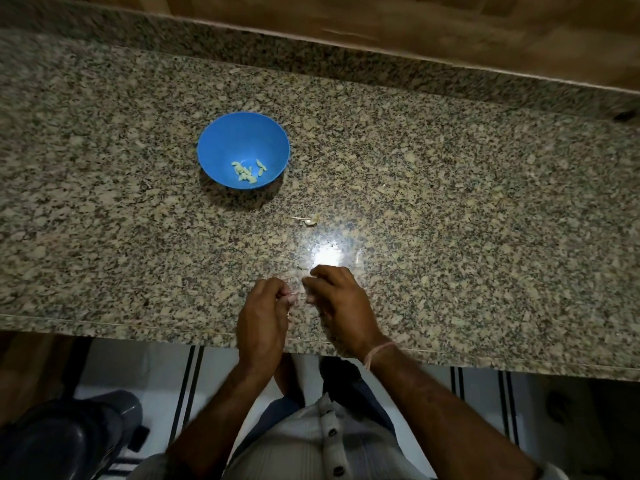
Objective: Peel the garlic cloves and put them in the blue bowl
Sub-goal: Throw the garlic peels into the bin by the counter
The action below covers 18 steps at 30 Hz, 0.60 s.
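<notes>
A blue bowl (221,136) stands on the speckled granite counter, left of centre, with several peeled garlic cloves (248,171) in its bottom. Near the counter's front edge my left hand (265,315) and my right hand (337,299) are close together, fingers curled. Between their fingertips sits a small pale piece of garlic (299,292), mostly hidden and blurred; both hands appear to pinch it. A scrap of garlic stem and skin (308,220) lies on the counter between the bowl and my hands.
The granite counter (450,202) runs across the view, with a raised granite ledge and wood panelling behind. Its front edge passes under my wrists. Below it are a tiled floor and a dark grey object (69,434) at lower left.
</notes>
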Each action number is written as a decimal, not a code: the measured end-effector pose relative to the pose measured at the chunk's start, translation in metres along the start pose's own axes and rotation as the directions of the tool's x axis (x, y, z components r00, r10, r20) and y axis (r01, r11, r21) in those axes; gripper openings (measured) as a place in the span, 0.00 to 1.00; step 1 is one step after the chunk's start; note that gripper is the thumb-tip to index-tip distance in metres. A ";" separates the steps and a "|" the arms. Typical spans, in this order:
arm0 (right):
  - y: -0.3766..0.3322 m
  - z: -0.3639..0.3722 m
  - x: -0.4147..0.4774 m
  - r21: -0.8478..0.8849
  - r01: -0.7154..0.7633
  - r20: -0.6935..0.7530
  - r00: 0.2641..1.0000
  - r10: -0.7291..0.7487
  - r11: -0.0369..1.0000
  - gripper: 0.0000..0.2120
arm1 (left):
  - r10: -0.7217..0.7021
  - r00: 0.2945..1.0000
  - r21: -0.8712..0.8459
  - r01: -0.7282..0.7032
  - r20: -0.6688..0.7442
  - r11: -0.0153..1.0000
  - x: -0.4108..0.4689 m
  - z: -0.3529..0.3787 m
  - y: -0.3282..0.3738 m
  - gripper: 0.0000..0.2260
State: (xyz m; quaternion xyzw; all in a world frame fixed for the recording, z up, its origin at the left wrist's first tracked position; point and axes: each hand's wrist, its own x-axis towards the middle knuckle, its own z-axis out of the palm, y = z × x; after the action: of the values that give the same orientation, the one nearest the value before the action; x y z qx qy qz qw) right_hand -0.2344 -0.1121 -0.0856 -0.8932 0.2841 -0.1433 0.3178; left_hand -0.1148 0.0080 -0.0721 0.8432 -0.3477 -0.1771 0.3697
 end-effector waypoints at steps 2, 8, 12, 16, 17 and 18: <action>0.000 0.004 -0.006 -0.056 0.021 -0.041 0.999 -0.024 0.998 0.09 | -0.011 1.000 0.011 0.011 0.004 1.000 -0.001 0.003 0.000 0.04; -0.002 -0.005 0.003 -0.188 0.050 -0.018 0.998 -0.055 0.981 0.07 | -0.088 0.996 0.017 0.089 -0.035 0.996 0.000 0.014 0.009 0.09; 0.010 -0.016 -0.003 -0.148 -0.077 0.090 0.992 0.091 0.986 0.10 | -0.148 0.987 -0.061 0.144 -0.059 0.988 -0.011 0.016 0.019 0.10; -0.018 -0.025 -0.003 0.607 -0.575 0.394 0.817 0.421 0.548 0.09 | -0.211 0.969 -0.171 0.188 -0.129 0.967 -0.032 0.002 0.025 0.08; -0.030 -0.020 -0.001 0.639 -0.643 0.486 0.763 0.426 0.422 0.09 | -0.247 0.954 -0.200 0.213 -0.170 0.957 -0.039 -0.006 0.022 0.07; -0.042 -0.014 -0.001 0.643 -0.686 0.561 0.725 0.400 0.342 0.08 | -0.286 0.933 -0.232 0.235 -0.217 0.944 -0.047 -0.015 0.019 0.06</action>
State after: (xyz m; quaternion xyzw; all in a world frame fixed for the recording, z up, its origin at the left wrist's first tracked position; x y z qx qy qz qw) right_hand -0.2231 -0.0915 -0.0479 -0.4973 0.4145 -0.0024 0.7621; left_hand -0.1479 0.0406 -0.0463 0.8555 -0.1635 -0.1524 0.4671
